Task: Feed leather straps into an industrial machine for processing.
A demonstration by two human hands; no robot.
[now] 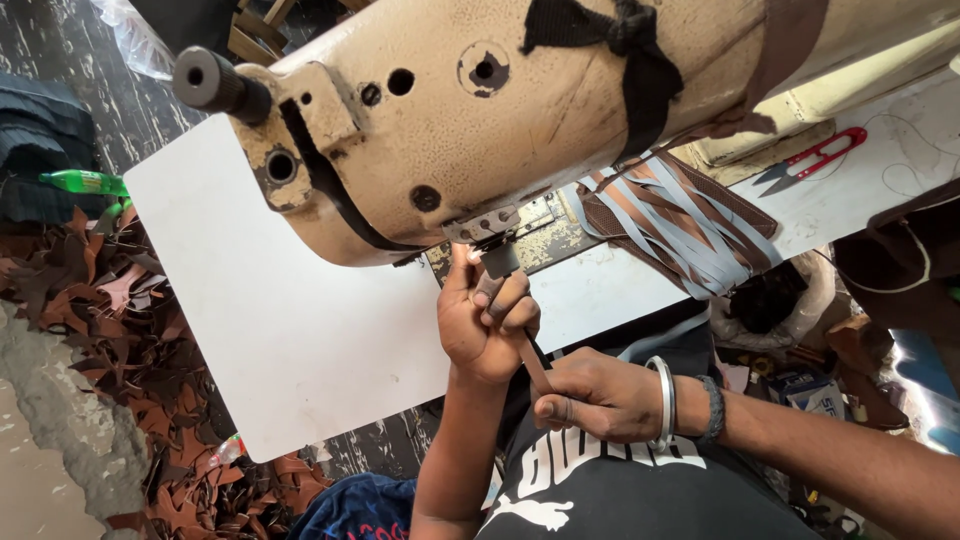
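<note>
A large beige sewing machine fills the top of the head view, above a white table. My left hand reaches up under the machine's presser foot and pinches a narrow brown strap there. Lower down, my right hand, with a metal bangle and a braided band on its wrist, grips the same strap at its near end. The strap runs taut between both hands. The needle area is partly hidden by my left fingers.
A pile of brown and grey straps lies right of the machine. Red thread snips rest on the table at the far right. Leather scraps cover the floor at left, near a green bottle.
</note>
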